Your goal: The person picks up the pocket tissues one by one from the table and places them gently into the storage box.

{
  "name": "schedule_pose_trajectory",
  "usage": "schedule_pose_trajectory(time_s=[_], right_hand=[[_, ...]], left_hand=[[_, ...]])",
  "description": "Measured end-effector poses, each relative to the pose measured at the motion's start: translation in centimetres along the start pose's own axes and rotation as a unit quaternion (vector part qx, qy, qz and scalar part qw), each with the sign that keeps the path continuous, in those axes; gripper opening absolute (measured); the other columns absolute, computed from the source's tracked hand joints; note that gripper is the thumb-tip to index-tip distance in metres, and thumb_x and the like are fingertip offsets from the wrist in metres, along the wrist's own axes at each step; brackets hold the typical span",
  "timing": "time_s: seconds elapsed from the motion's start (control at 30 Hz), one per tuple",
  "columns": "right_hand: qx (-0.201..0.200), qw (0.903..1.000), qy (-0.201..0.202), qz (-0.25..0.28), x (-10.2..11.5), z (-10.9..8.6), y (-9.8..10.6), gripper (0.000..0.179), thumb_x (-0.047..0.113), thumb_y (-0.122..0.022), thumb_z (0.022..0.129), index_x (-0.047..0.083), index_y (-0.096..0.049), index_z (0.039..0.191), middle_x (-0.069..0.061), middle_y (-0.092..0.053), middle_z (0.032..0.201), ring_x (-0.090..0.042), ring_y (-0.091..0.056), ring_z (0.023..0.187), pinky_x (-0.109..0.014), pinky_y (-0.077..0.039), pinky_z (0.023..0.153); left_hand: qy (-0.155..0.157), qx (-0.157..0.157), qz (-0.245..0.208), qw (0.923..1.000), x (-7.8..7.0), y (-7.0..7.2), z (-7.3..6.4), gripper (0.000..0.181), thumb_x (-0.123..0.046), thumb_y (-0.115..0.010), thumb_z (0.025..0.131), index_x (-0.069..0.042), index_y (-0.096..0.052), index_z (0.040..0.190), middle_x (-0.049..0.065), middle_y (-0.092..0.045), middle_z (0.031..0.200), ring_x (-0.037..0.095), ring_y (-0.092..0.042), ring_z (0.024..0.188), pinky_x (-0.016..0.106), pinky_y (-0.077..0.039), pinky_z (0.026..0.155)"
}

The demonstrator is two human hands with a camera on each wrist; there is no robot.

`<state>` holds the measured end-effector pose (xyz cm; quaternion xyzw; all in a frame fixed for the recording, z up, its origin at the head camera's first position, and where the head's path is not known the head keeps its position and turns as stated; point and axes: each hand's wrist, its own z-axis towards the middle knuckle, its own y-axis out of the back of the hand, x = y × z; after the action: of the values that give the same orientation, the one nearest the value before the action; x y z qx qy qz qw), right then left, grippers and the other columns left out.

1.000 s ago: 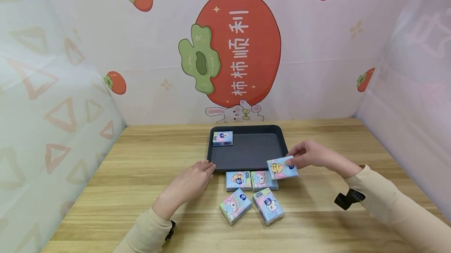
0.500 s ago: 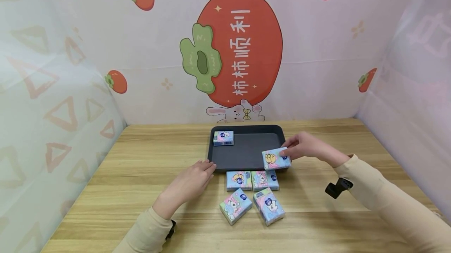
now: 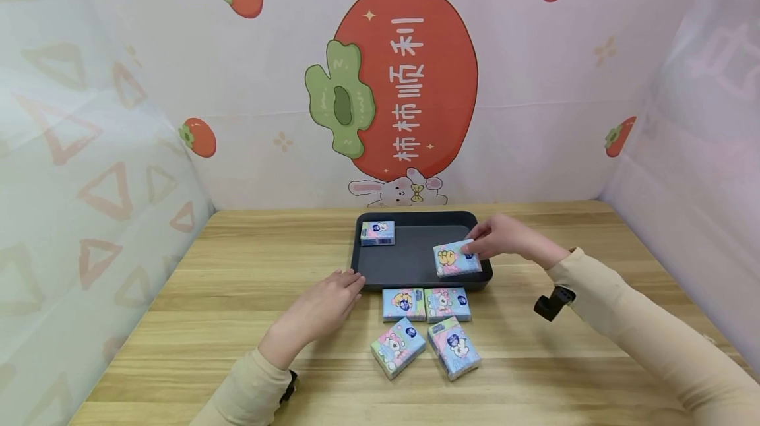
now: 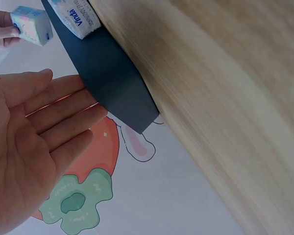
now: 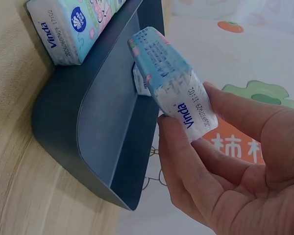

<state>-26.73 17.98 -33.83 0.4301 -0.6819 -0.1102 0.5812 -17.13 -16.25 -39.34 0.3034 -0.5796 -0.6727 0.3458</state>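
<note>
My right hand (image 3: 505, 240) pinches a small tissue pack (image 3: 456, 260) between thumb and fingers. The pack hangs over the right part of the dark tray (image 3: 410, 274); the right wrist view shows its white "Vinda" end. My left hand (image 3: 317, 304) lies with straight fingers, their tips at the tray's front left corner, and in the left wrist view its palm (image 4: 34, 132) faces the camera with nothing in it. A second tissue pack (image 3: 377, 233) sits in the tray's back left corner.
Two tissue packs (image 3: 403, 304) lie side by side right before the tray's front edge. Nearer to me, a tilted tissue pack (image 3: 398, 347) and another tissue pack (image 3: 454, 348) rest on the wooden table (image 3: 237, 261). A printed curtain (image 3: 267, 70) stands behind the table.
My right hand has carried its tissue pack left and away from me, from beside the tray's front right corner to over the tray. The left hand has stayed put.
</note>
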Motion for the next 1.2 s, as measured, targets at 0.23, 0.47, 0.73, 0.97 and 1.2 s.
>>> schedule_pose_trajectory(time_s=[0.23, 0.47, 0.73, 0.97, 1.2], right_hand=[[0.003, 1.0, -0.004, -0.006, 0.3, 1.1, -0.1, 0.042, 0.029, -0.071, 0.085, -0.002, -0.065, 0.113, -0.016, -0.067, 0.105, -0.017, -0.068, 0.081, -0.034, -0.059, 0.081], [0.006, 0.9999, -0.012, -0.004, 0.4, 2.3, -0.3, 0.043, 0.029, -0.071, 0.085, -0.002, -0.065, 0.114, -0.016, -0.068, 0.106, -0.017, -0.07, 0.082, -0.035, -0.059, 0.082], [0.001, 0.9999, -0.015, -0.001, 0.5, 3.6, -0.5, 0.042, 0.029, -0.071, 0.086, -0.002, -0.066, 0.114, -0.017, -0.069, 0.104, -0.017, -0.07, 0.08, -0.035, -0.059, 0.083], [-0.01, 0.9997, -0.022, -0.001, 1.0, 4.8, -0.5, 0.044, 0.03, -0.071, 0.085, -0.003, -0.066, 0.114, -0.017, -0.069, 0.107, -0.018, -0.07, 0.083, -0.033, -0.059, 0.082], [-0.015, 0.9993, -0.032, 0.006, 1.4, 5.7, -0.4, 0.043, 0.03, -0.071, 0.085, -0.003, -0.066, 0.113, -0.018, -0.068, 0.108, -0.018, -0.069, 0.083, -0.032, -0.059, 0.082]], left_hand=[[-0.001, 0.001, -0.001, 1.0, 0.0, 0.0, 0.0, 0.032, -0.016, -0.054, 0.096, 0.002, -0.062, 0.122, 0.017, -0.062, 0.125, 0.031, -0.057, 0.119, 0.044, -0.044, 0.106], [-0.001, 0.001, 0.002, 1.0, 0.0, -0.1, 0.1, 0.033, -0.016, -0.053, 0.097, 0.002, -0.062, 0.122, 0.017, -0.062, 0.125, 0.03, -0.057, 0.12, 0.043, -0.044, 0.106], [-0.002, 0.001, 0.01, 1.0, 0.1, -0.1, 0.1, 0.033, -0.018, -0.053, 0.097, 0.001, -0.062, 0.122, 0.016, -0.062, 0.125, 0.029, -0.057, 0.119, 0.042, -0.044, 0.106], [-0.004, -0.001, 0.007, 1.0, 0.1, -0.1, 0.0, 0.033, -0.017, -0.053, 0.097, 0.002, -0.062, 0.122, 0.016, -0.062, 0.125, 0.03, -0.057, 0.119, 0.043, -0.045, 0.106], [-0.006, -0.003, 0.002, 1.0, 0.1, -0.1, 0.0, 0.032, -0.016, -0.054, 0.096, 0.003, -0.062, 0.121, 0.017, -0.062, 0.124, 0.031, -0.058, 0.119, 0.043, -0.044, 0.106]])
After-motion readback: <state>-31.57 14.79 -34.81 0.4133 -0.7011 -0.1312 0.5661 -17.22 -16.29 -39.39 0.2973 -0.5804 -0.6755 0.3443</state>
